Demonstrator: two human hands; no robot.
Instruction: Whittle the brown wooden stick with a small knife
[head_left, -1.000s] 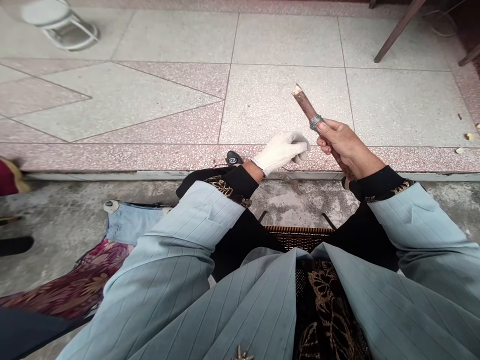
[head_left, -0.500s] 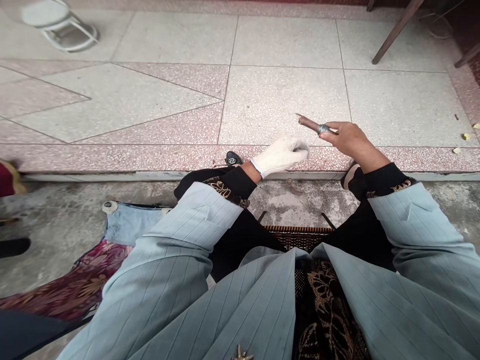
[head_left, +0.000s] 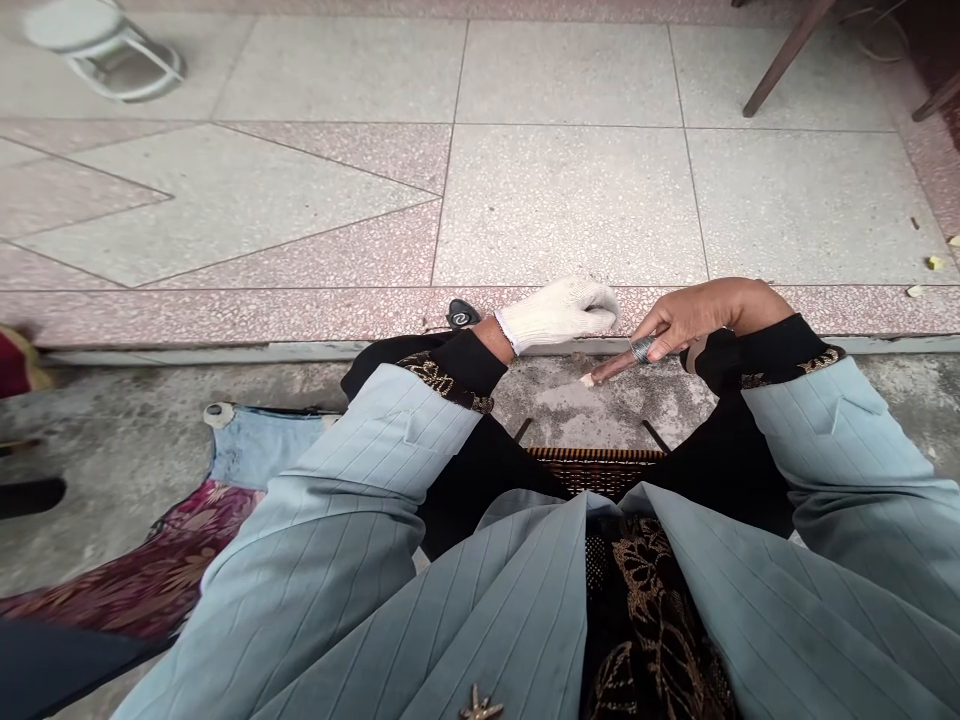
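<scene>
My left hand (head_left: 564, 312), in a white knit glove, is closed in a curled grip above the step's edge. My bare right hand (head_left: 701, 318) is wrapped round a short brown wooden stick (head_left: 613, 368) with thin grey metal wire (head_left: 641, 349) wound about it. The stick's pale end points down and left over the concrete. A faint strand of the wire appears to run from the coil toward the glove; its end inside the gloved fingers is hidden. The two hands are apart, with the stick just below and right of the glove.
The pink-edged terrazzo step (head_left: 337, 318) lies ahead of my feet. Below me is a woven seat (head_left: 592, 468). A white stool (head_left: 112, 45) stands far left, and a brown wooden leg (head_left: 787, 60) at upper right. Patterned cloth (head_left: 202, 540) lies on my left.
My right hand has turned and come down with the stick, whose free end swung from pointing up-left to down-left. My gloved left hand has stayed nearly in place.
</scene>
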